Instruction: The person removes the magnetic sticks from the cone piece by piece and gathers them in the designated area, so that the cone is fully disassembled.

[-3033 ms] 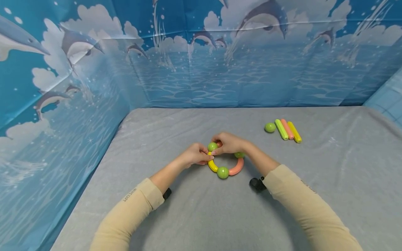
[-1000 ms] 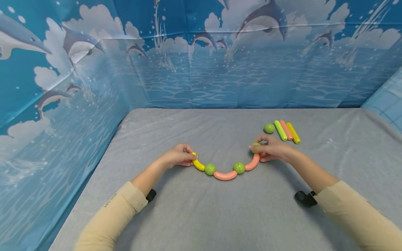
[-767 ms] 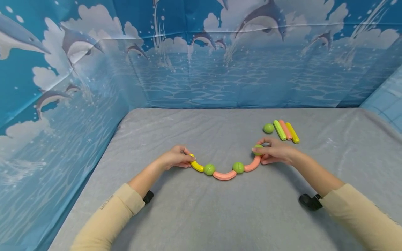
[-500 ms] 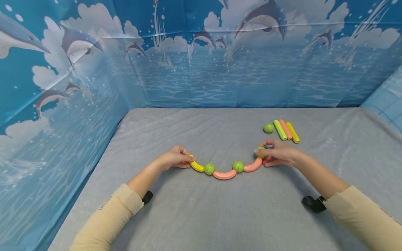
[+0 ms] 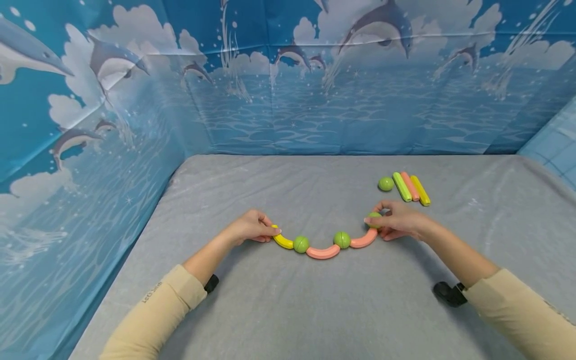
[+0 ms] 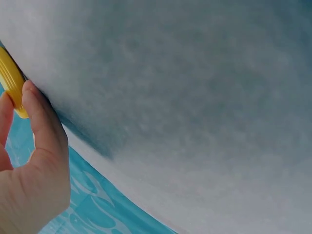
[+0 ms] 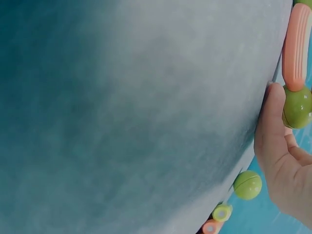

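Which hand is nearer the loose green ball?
Right. The right hand is just below the loose green ball in the head view; the left hand lies well left.

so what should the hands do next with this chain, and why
Probably the right hand should let go of the end ball and reach for the loose green ball lying just beyond it: the yellow curved piece, pinched by the left hand, shows no ball at its outer end.
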The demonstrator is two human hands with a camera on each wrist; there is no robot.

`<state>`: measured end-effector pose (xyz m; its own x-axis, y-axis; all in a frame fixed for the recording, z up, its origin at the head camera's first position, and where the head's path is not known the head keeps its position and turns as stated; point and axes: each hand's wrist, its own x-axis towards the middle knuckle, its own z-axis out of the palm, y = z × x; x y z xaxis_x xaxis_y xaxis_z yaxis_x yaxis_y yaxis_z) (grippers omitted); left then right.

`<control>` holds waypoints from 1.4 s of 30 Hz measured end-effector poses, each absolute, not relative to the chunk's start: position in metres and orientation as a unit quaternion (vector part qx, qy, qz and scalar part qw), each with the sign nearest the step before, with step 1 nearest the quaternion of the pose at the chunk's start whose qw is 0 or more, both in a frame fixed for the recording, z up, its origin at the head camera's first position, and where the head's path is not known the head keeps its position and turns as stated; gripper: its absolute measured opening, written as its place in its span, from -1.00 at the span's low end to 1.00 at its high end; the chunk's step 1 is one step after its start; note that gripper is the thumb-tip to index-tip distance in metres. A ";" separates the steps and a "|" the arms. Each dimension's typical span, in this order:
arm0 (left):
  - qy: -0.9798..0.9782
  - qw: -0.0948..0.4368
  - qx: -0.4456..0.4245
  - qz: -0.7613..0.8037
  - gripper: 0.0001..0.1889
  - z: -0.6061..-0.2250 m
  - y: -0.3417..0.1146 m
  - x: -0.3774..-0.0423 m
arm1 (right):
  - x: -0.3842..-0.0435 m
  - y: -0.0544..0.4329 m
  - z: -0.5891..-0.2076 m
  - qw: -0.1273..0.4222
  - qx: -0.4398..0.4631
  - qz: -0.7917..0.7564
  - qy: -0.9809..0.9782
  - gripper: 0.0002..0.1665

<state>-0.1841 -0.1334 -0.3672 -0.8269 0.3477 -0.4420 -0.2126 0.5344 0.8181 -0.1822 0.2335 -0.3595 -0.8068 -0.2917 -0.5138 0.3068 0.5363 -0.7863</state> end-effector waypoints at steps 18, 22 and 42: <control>0.838 0.270 0.026 0.474 -0.75 -0.362 -0.133 -0.187 | -0.181 0.243 -0.360 0.287 -0.041 -0.473 0.832 -0.40; 0.843 0.260 0.028 0.470 -0.72 -0.356 -0.133 -0.190 | -0.181 0.245 -0.361 0.272 -0.052 -0.472 0.837 -0.36; 0.858 0.231 0.180 0.422 -0.69 -0.345 -0.067 -0.196 | -0.185 0.250 -0.360 0.282 -0.043 -0.479 0.830 -0.30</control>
